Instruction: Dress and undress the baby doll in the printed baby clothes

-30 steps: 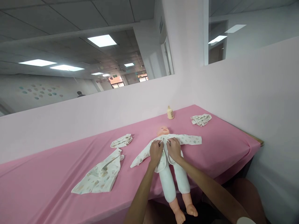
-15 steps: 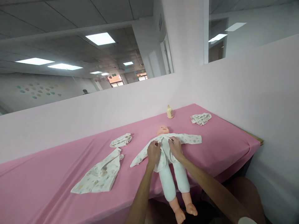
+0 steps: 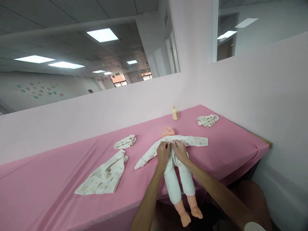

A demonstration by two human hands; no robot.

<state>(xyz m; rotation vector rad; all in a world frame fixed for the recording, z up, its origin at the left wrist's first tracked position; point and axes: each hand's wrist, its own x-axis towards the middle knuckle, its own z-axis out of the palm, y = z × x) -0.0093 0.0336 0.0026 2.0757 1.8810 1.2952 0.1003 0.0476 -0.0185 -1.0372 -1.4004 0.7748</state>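
Note:
A baby doll lies on its back with its feet over the table's front edge. It wears a white patterned baby jacket, sleeves spread out to both sides, over a white cloth body and legs. At the jacket's front, below the doll's chin, my left hand pinches one front edge of the jacket. My right hand pinches the other edge close beside it. A thin white strip, perhaps a tie or the edging, shows between my fingers; the fingertips partly hide it.
The pink-covered table holds a spread patterned garment at left and a folded cloth behind it. A yellowish bottle stands near the wall. A crumpled patterned cloth lies at the back right.
My left hand has moved right and slightly up, bringing the jacket's front edges closer together. My right hand stays nearly in place. The view has shifted slightly.

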